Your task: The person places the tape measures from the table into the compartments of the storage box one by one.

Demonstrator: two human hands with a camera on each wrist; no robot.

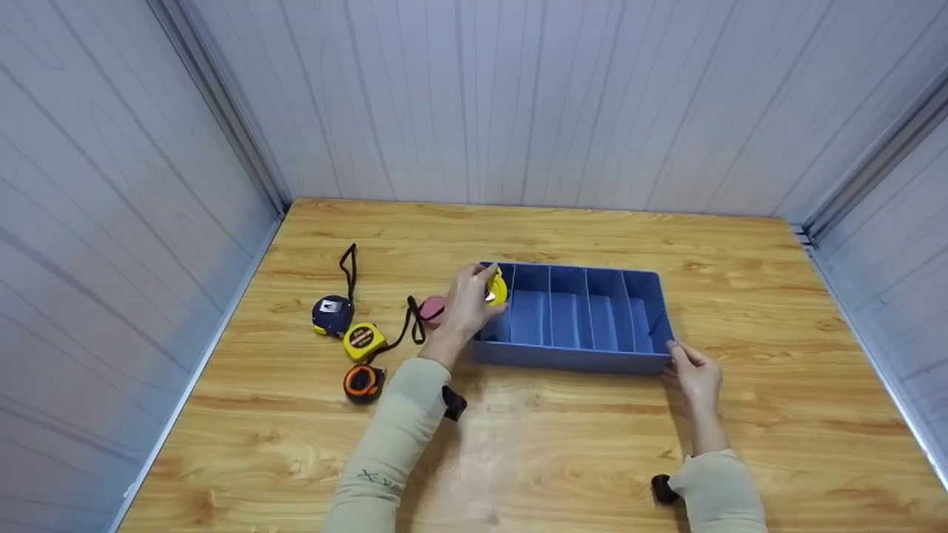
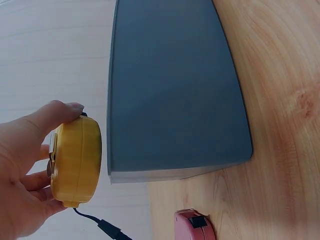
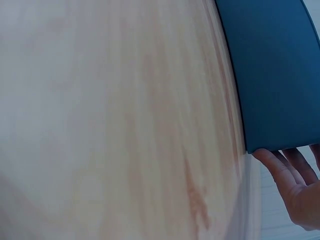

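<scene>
My left hand [image 1: 468, 300] grips a yellow tape measure [image 1: 497, 289] at the leftmost compartment of a blue divided box [image 1: 570, 357]. In the left wrist view, the thumb lies over one edge of the yellow tape measure [image 2: 77, 160], with fingers behind it and a black strap hanging from it. That view shows it beside the outer wall of the box [image 2: 175, 90]. My right hand [image 1: 696, 374] touches the box's near right corner. Fairly straight fingers [image 3: 280, 170] rest against its end wall in the right wrist view; their tips are partly hidden.
Left of the box lie a pink tape measure [image 1: 432, 311], a dark blue one [image 1: 332, 314], another yellow one [image 1: 364, 340] and an orange-and-black one [image 1: 362, 382], some with black straps. Thin dividers split the box. Pale panel walls [image 1: 503, 104] surround the wooden table [image 1: 563, 459].
</scene>
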